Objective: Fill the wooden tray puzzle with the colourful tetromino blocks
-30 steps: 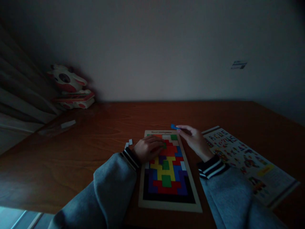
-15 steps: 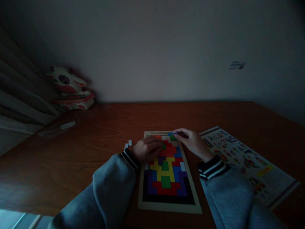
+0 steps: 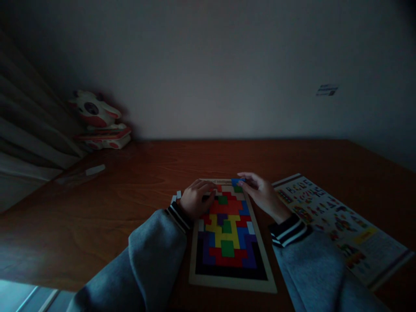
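A wooden puzzle board [image 3: 195, 277] filled with coloured block pieces lies on the brown table in front of me. My right hand [image 3: 264, 196] pinches a small blue piece [image 3: 237, 181] at the board's far right corner, just above a green piece [image 3: 238, 189]. My left hand [image 3: 194, 200] rests with curled fingers on the board's far left part, fingertips touching pieces near the top edge. Whether it grips one is hidden. Two small white pieces [image 3: 176, 196] lie on the table just left of that hand.
A printed colour sheet [image 3: 338, 221] lies to the right of the board. A red and white toy [image 3: 97, 123] sits at the far left corner by a curtain. A small white strip [image 3: 95, 170] lies on the table's left side. A wall stands behind.
My right hand brought the blue piece from above the board's far edge down onto its top right corner. My left hand slid forward toward the top edge.
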Motion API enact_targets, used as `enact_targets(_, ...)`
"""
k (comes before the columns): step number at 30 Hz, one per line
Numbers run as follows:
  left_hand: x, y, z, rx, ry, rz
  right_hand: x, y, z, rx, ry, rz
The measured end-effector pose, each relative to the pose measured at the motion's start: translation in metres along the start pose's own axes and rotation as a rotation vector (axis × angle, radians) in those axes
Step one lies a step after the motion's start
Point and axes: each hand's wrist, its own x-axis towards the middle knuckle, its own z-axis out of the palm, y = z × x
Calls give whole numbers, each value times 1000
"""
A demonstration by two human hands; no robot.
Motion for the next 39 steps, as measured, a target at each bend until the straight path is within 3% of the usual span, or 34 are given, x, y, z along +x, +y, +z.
enact_targets(21, -3, -11, 4, 34, 11, -67, -5, -7, 5, 0, -13, 33)
enact_targets(29, -1, -5, 2, -107, 68, 16, -15, -24, 17, 132, -172, 45)
enact_targets(33, -2, -4, 1, -179, 91, 53, -18, -30, 24, 151, -171, -2)
enact_targets(39, -1, -5, 2, -181, 148, -2, -18, -32, 24, 58, -109, -29)
